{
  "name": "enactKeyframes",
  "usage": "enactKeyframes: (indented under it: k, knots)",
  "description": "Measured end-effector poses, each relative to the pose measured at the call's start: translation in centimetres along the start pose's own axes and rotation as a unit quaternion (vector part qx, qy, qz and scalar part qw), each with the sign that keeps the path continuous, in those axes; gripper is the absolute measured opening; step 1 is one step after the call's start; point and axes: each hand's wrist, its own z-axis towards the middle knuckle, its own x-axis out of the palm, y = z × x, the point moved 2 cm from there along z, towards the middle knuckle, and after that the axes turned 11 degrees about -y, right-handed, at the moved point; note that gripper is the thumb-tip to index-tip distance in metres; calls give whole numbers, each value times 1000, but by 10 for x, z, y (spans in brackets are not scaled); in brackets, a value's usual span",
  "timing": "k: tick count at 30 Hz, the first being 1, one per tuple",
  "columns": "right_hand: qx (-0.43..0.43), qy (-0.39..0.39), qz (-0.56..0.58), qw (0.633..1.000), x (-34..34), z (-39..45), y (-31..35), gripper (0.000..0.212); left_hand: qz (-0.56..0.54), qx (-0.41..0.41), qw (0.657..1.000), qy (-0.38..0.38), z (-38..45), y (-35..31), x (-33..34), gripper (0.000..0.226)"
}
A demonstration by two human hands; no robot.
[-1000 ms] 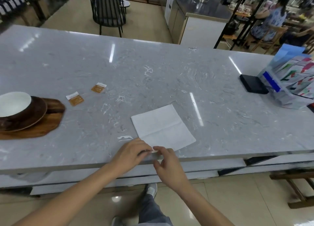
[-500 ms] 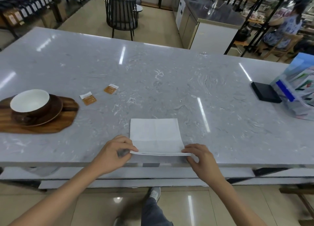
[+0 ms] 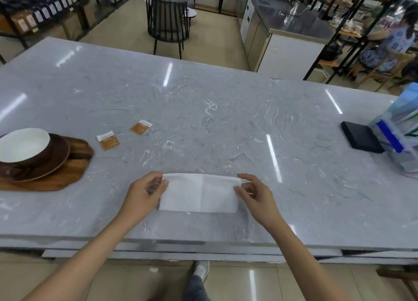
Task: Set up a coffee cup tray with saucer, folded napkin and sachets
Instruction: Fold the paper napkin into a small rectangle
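A white napkin (image 3: pixel 199 193) lies folded in half on the grey marble table (image 3: pixel 226 124), near the front edge. My left hand (image 3: pixel 144 194) pinches its far left corner and my right hand (image 3: pixel 255 193) pinches its far right corner. At the far left a wooden tray (image 3: pixel 56 176) carries a brown saucer (image 3: pixel 56 158) with a brown cup (image 3: pixel 24 146), white inside. Two orange sachets, one nearer (image 3: pixel 108 140) and one farther (image 3: pixel 141 127), lie flat on the table to the right of the tray.
A black flat box (image 3: pixel 360 137) and a clear bag with blue and printed contents (image 3: pixel 400 131) sit at the table's right side. Beyond the table stand a black chair (image 3: pixel 167 25), a counter and shelves, and a seated person at the far right.
Both hands lifted the napkin's near edge and carried it away from me onto the far edge, halving the napkin. The camera view has shifted forward over the table.
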Motion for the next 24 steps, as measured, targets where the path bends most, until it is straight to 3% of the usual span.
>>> enactKeyframes:
  k: [4,8,12,16,20,24]
  knots:
    - [31,-13,-13,999,20,21,-14,32,61,-24,997,-36,16,7,14,6]
    - [39,-45,-20,998,31,25,-28,31,136,-18,989,-52,21,11,20,27]
    - [46,-62,-26,997,37,24,-33,30,165,-22,983,-79,21,12,24,8]
    - [45,-83,-69,993,41,20,-32,32,190,-22,976,-105,17,6,28,14]
    - [20,-97,-140,985,42,15,-26,42,284,62,950,-113,9,0,36,30]
    - [-150,-124,-248,949,60,8,-1,38,321,224,919,-42,1,-9,58,40]
